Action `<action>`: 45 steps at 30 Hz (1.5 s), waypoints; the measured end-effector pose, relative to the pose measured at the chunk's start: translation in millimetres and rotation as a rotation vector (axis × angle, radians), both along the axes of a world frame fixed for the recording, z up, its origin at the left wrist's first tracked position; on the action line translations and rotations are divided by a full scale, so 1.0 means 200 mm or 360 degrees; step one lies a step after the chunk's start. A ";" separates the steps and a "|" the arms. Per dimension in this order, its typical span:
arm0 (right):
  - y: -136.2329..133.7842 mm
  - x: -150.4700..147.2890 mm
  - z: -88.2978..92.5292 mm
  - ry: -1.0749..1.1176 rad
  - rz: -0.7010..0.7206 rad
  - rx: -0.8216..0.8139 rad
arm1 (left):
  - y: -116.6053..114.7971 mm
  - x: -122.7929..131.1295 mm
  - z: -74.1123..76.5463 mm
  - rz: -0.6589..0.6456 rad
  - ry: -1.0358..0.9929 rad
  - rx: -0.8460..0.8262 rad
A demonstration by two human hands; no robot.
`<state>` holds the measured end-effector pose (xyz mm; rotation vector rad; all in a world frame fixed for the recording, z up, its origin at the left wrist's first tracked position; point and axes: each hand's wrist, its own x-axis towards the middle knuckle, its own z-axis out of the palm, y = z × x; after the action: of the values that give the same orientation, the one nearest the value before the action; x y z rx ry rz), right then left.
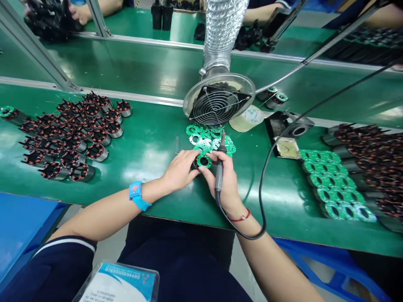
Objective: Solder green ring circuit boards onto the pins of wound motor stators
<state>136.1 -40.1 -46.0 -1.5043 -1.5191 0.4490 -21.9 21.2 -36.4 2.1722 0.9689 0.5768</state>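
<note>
A motor stator topped by a green ring-shaped circuit board [200, 161] stands on the green bench between my hands. My left hand [180, 171] closes around its left side, and the stator's body is mostly hidden by the fingers. In my right hand [229, 184] is a soldering iron [219, 171], gripped with its tip pointing up and away from me. That hand's thumb and fingertip also touch the board's right edge. Just beyond lies a loose pile of green ring boards [204, 140], below the iron's tip.
A fume extractor fan [217, 105] hangs over the boards. Wound stators [78, 130] crowd the left; more stators [378, 163] stand far right beside board-topped ones [336, 180]. A solder wire roll [247, 119] and soldering iron stand [288, 130] sit right of the fan. The iron's cable [262, 188] loops over my forearm.
</note>
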 end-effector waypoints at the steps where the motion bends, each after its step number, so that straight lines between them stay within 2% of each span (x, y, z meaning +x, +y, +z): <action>1: 0.00 0.00 0.00 -0.0004 0.0002 0.0004 | 0.01 0.00 0.00 -0.0023 -0.0017 -0.0035; 7: 0.00 0.02 -0.04 0.0005 0.0064 0.0001 | 0.10 -0.04 -0.01 -0.0171 -0.0098 -0.0075; 11: 0.01 0.02 -0.04 0.0014 0.0119 0.0011 | 0.10 -0.06 0.01 -0.0197 -0.0020 -0.0044; 15: 0.00 0.04 -0.01 -0.0012 0.0128 0.0078 | 0.04 -0.05 0.03 -0.0130 0.0073 -0.0029; 21: -0.01 0.14 0.04 -0.0051 -0.0028 0.0331 | 0.00 -0.04 0.06 0.0015 0.0326 0.0067; 24: -0.01 0.18 0.05 -0.0036 -0.0046 0.0385 | 0.08 -0.10 0.09 0.0252 0.0297 0.0066; 28: -0.01 0.19 0.07 -0.0024 -0.0036 0.0432 | 0.32 -0.19 0.10 0.0893 0.0348 0.0100; 30: -0.02 0.20 0.07 0.0007 -0.0031 0.0441 | 0.45 -0.20 0.10 0.1019 0.0430 0.0145; 33: -0.02 0.20 0.07 0.0052 -0.0019 0.0403 | 0.61 -0.22 0.13 0.1075 0.0484 0.0243; 35: -0.02 0.20 0.06 0.0092 -0.0046 0.0369 | 0.66 -0.26 0.17 0.1218 0.0644 0.0376; 37: -0.02 0.20 0.05 0.0137 -0.0089 0.0361 | 0.68 -0.33 0.22 0.1433 0.0976 0.0481; 39: -0.03 0.20 0.05 0.0166 -0.0110 0.0369 | 0.67 -0.41 0.27 0.1548 0.1292 0.0486; 42: -0.02 0.20 0.06 0.0133 -0.0096 0.0404 | 0.60 -0.48 0.30 0.1411 0.1459 0.0450; 45: -0.02 0.20 0.08 0.0084 -0.0076 0.0447 | 0.46 -0.45 0.29 0.1148 0.1439 0.0484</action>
<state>176.6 -43.3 -30.2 -1.2962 -1.4361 0.2341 -111.9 114.0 22.5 2.3275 2.3197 -0.0108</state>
